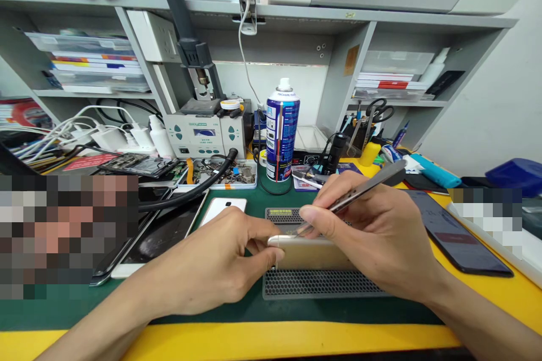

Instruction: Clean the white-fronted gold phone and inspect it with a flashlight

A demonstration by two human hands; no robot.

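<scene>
A gold phone [315, 255] is tilted up on its long edge, its back toward me, above a grey honeycomb-patterned mat [322, 286]. My left hand [226, 254] pinches the phone's left end between thumb and fingers. In my right hand [372, 231] is a pair of dark metal tweezers [366, 184], gripped like a pen. Their tips reach down to the phone's upper edge near its left end. What the tips touch on the far side is hidden. My right hand also covers the phone's right end.
Behind my hands stand a blue spray can [283, 132] and a rework station [205, 132], whose black hose [190, 197] crosses the green mat [186, 313]. A white phone [222, 210] lies at left, a dark phone [461, 237] at right. A parts tray [215, 183] sits behind.
</scene>
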